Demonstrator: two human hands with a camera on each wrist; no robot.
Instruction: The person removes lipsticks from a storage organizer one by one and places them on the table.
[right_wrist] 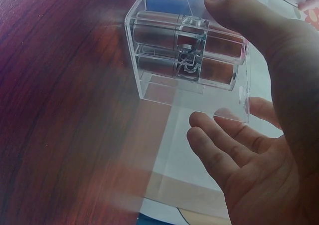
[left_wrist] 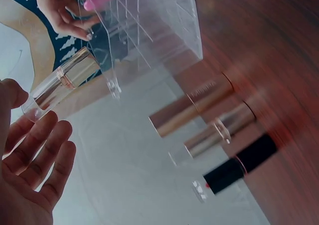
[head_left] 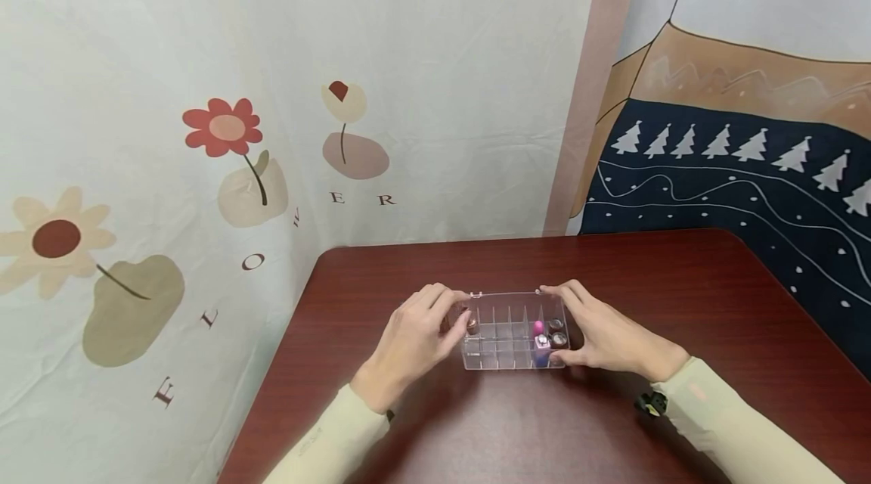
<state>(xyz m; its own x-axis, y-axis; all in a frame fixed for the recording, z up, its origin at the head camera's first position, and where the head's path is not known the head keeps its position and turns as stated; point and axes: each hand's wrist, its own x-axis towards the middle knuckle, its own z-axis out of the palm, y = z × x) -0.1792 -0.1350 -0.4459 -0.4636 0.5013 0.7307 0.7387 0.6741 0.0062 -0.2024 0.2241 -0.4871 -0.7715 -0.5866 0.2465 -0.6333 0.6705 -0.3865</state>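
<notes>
Pinching gold tube, probably lipstick, near organizer: left grip

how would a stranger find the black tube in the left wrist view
In the left wrist view, start at the reddish table, then the clear divided case. Beside it runs a row: a copper tube, a gold tube and, farthest from the case, the black tube. It alone is black, with a thin pinkish band around its middle.

The box is clear, glossy plastic; the held tube looks metallic (its end transparent); the table glossy, wood-grained; the backdrop creased, matt cloth.
</notes>
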